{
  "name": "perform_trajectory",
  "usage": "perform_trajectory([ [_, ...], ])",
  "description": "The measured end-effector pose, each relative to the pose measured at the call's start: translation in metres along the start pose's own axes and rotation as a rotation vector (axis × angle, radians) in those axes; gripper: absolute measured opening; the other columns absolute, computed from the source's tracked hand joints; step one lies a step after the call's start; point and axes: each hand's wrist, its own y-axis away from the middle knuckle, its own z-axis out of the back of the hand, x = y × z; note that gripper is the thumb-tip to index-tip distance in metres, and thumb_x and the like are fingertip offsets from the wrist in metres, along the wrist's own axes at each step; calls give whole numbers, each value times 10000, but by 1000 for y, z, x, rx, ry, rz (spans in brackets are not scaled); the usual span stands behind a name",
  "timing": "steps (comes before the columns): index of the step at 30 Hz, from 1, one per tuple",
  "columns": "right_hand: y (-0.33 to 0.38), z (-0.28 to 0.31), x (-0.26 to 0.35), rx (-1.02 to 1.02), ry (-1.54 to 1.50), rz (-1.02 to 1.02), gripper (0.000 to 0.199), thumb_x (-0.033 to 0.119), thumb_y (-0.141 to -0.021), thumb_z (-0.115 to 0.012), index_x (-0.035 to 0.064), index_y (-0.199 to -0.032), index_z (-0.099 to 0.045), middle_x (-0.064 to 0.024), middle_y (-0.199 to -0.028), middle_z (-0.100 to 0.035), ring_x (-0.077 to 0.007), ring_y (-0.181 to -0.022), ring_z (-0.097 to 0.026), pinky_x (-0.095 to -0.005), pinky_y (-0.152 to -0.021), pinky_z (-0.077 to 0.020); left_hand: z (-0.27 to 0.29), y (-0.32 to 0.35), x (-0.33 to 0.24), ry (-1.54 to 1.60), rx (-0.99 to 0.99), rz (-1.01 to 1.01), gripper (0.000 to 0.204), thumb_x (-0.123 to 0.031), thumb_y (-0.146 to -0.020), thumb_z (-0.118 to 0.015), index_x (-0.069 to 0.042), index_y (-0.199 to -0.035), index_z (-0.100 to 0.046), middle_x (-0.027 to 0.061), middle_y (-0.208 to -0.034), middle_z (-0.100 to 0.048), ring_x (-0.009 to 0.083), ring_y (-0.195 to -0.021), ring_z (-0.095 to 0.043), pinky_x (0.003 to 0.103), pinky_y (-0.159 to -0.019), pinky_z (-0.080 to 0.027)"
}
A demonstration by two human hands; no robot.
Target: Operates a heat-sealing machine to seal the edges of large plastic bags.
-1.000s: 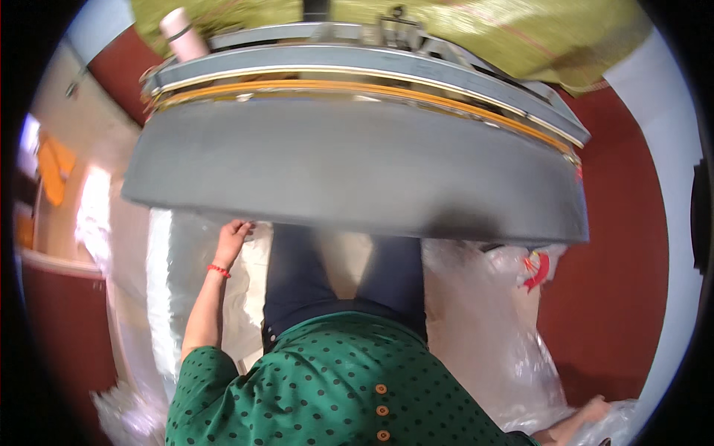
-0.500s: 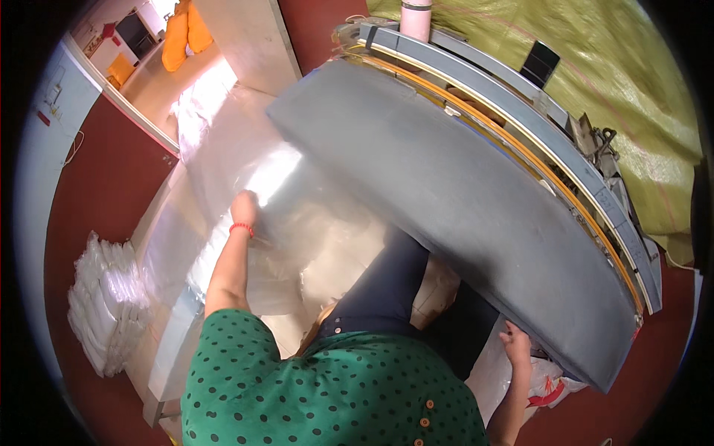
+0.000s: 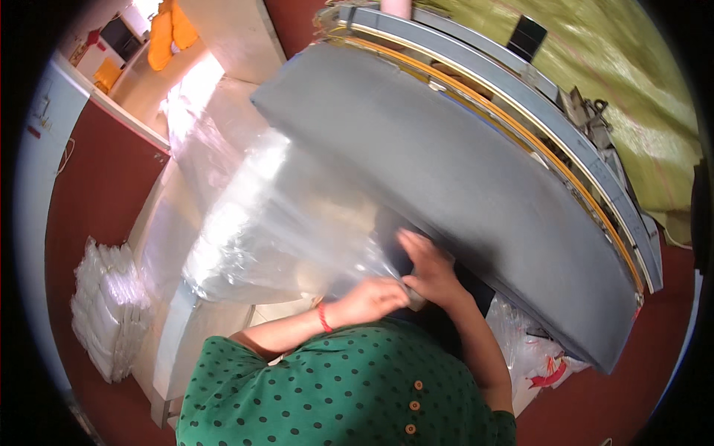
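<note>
A large clear plastic sheet [image 3: 275, 223] is lifted and stretched out to my left, glaring in the light. My left hand [image 3: 375, 297], with a red band at the wrist, is closed on the sheet's near corner. Right beside it my right hand [image 3: 428, 267] pinches the same edge, close to the grey front panel of the machine table [image 3: 461, 178]. My green dotted top fills the lower middle of the view.
A stack of folded clear bags [image 3: 104, 308] lies on the red floor at the left. More plastic film covers a low bench [image 3: 186, 327] under the sheet. A bag with red print [image 3: 539, 364] sits below the table at the right. Green cloth [image 3: 632, 89] covers the tabletop.
My view has swung further left. My left hand came back from the film on the bench, my right hand rose from beneath the table, and both now meet on the lifted sheet.
</note>
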Motion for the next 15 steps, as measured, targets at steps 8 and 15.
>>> perform_trajectory([
  [8,55,25,-4,61,-662,-223,199,131,-660,-657,19,-814,-599,-67,-852,-593,-195,-834,-559,-309,-713,-425,24,-64,-62,-409,35,-526,255,-236,-798,-584,-53,-973,-552,116,-1002,-542,296,-919,-532,374,-739,-450],
  [15,72,79,34,-686,-1117,-140,320,320,-770,-649,59,-720,-470,-74,-674,-508,-160,-649,-556,-267,-583,-449,49,-98,-83,-254,686,-67,260,-246,-832,-564,1,-914,-551,121,-808,-556,270,-707,-549,340,-648,-435],
])
